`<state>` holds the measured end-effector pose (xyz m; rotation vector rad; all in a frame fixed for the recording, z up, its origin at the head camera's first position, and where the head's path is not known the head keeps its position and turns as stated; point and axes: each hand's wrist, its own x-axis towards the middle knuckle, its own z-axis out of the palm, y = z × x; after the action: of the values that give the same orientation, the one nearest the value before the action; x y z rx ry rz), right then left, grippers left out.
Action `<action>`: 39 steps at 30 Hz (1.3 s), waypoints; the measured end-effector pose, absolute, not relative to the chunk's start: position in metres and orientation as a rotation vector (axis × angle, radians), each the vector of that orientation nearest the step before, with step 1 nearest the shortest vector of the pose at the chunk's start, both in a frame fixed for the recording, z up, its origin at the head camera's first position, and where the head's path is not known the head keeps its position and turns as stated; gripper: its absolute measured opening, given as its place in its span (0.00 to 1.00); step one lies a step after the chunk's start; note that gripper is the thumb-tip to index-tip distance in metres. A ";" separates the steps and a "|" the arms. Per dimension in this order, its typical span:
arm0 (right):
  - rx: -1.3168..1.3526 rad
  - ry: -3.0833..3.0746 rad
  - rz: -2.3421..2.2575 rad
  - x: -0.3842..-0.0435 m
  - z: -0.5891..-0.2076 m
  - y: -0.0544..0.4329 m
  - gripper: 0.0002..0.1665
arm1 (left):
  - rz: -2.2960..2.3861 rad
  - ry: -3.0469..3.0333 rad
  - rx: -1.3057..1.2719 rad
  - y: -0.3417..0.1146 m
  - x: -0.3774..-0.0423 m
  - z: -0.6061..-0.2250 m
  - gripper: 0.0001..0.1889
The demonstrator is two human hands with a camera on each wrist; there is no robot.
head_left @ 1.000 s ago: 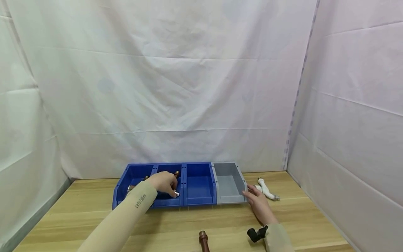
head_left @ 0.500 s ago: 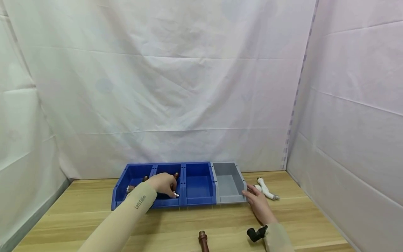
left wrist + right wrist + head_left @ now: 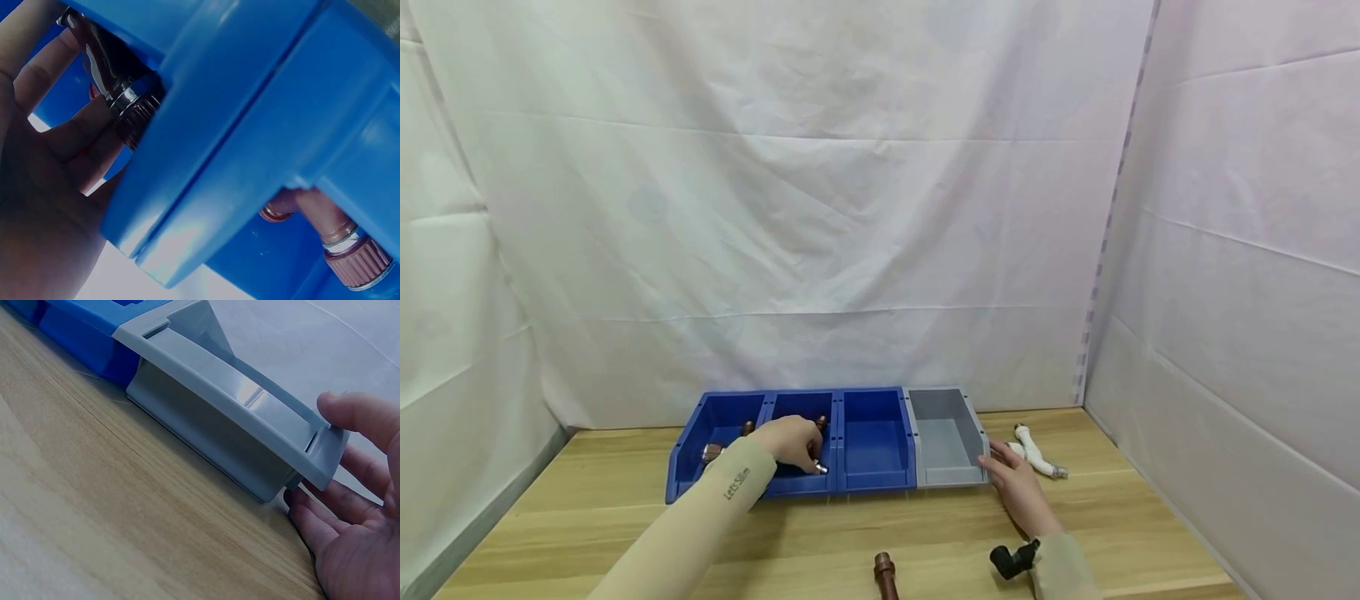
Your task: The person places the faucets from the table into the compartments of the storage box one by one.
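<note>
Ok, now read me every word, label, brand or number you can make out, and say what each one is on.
"Let's Slim": dark lettering on the left sleeve, small and slightly blurred, so the exact spelling is uncertain.
No other text can be read; none shows on the blue bins or the gray bin.

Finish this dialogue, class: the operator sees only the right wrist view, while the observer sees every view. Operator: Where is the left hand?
Observer: The left hand is inside the second blue bin from the left.
Operator: What is it gripping there?
Observer: A brown fitting with a ribbed end.
Operator: Does anything lie to the right of the gray bin?
Observer: Yes, a white fitting lies on the table, just beyond the right hand.
</note>
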<state>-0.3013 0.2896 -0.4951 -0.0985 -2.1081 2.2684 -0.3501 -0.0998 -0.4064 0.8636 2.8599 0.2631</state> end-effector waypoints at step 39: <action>-0.089 -2.063 2.322 -0.288 -0.487 0.291 0.37 | 0.271 2.859 0.847 -0.100 -0.337 -0.413 0.04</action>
<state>-0.2878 0.2910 -0.4872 -0.0886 -2.0629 2.3218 -0.3374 -0.0997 -0.4131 0.8467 2.8594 0.2710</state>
